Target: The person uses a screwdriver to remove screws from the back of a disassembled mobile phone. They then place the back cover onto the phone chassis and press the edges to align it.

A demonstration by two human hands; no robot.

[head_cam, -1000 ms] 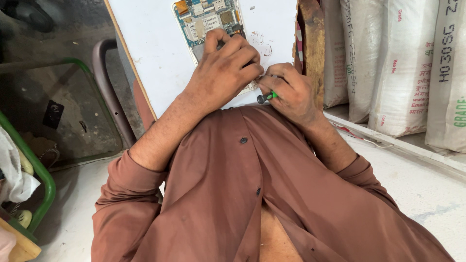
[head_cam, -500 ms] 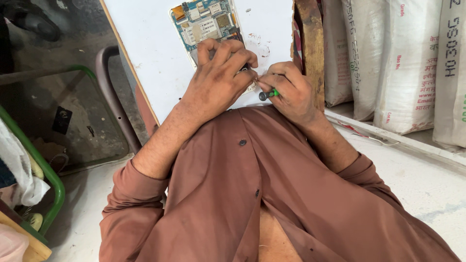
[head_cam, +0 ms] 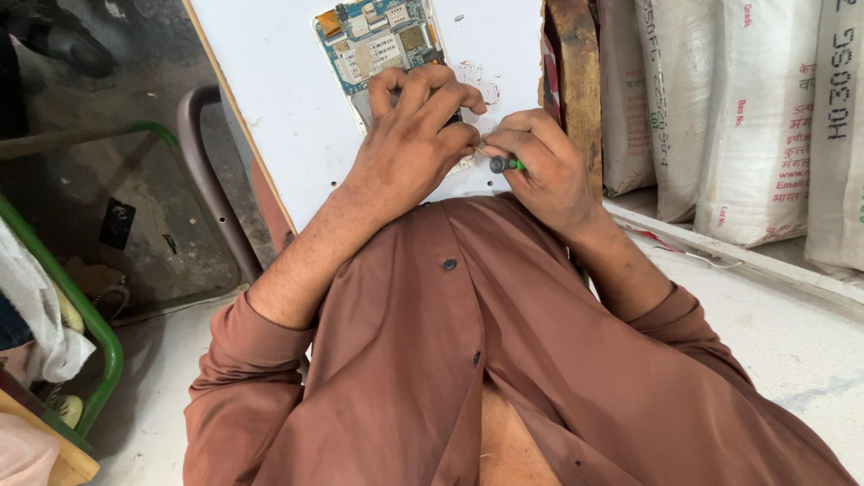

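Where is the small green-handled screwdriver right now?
In the head view, the screwdriver is pinched in the right hand, just right of the left hand, which rests on the opened phone on the white board.

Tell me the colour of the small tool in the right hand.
Green, with a dark end cap: the small screwdriver in the right hand, seen in the head view.

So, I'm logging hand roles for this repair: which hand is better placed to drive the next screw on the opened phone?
Probably the right hand: it already grips the green-tipped screwdriver at the opened phone edge. The left hand lies across the phone, steadying it.
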